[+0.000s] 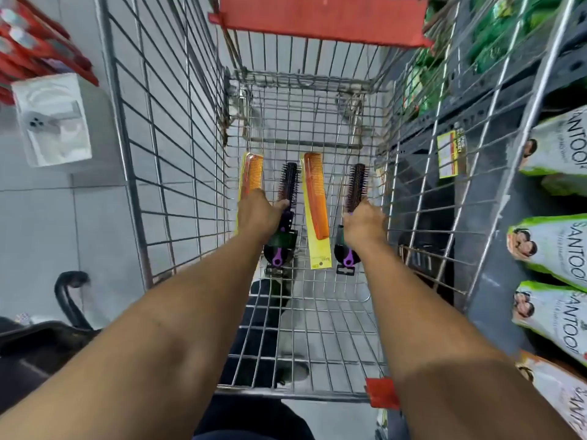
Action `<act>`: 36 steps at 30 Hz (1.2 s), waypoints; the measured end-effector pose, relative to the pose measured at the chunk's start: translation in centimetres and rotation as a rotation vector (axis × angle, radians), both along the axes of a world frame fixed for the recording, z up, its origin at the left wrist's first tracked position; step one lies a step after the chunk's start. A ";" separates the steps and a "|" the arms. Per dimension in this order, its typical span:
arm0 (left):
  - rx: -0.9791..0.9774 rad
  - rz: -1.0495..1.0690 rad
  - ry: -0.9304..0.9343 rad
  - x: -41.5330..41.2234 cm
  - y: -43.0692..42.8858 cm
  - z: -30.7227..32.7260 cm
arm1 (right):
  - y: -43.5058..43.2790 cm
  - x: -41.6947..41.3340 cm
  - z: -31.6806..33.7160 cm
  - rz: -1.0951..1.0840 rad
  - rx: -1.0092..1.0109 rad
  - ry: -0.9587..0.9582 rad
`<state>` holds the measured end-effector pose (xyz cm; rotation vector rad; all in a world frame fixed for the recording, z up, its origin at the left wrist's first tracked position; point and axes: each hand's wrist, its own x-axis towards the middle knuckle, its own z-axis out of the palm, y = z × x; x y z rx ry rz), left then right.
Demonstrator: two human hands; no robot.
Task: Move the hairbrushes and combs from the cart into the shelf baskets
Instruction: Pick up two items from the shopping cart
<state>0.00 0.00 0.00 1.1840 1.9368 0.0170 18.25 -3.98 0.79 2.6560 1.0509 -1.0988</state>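
Inside the wire cart [178, 128], two orange combs and two round purple-handled hairbrushes lie side by side on the floor grid. My left hand [259, 214] rests over the lower part of the left comb [252, 176], with the thumb against the left hairbrush [288, 185]; the grip on either is unclear. A second comb on a yellow card [315, 198] lies free in the middle. My right hand [365, 225] is closed around the middle of the right hairbrush [356, 185]. No shelf basket is visible.
The cart's red handle bar [320, 19] is at the top. Shelves with green-and-white shampoo packs [552, 249] run along the right. A white box [52, 120] and red packages [35, 46] sit at the left. A black chair part [68, 296] is at lower left.
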 end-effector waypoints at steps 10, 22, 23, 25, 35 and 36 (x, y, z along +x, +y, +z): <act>-0.023 -0.015 -0.063 0.9 -0.2 0.0 | 0.1 0.2 -1.0 -0.037 -0.046 -0.116; -0.081 0.053 -0.085 0.9 -0.1 -1.1 | 0.0 0.2 -1.5 -0.063 -0.029 -0.109; -0.086 0.060 -0.091 0.9 -0.1 -1.2 | 0.1 0.2 -1.5 -0.062 -0.027 -0.103; -0.100 0.064 -0.091 0.9 -0.2 -1.3 | 0.2 0.1 -1.6 -0.060 -0.035 -0.095; -0.174 0.242 -0.330 -0.2 0.7 -0.2 | 0.7 0.5 -0.3 -0.311 -0.015 0.154; -0.188 0.279 -0.375 -0.3 0.7 0.1 | 0.7 0.6 -0.1 -0.365 -0.002 0.199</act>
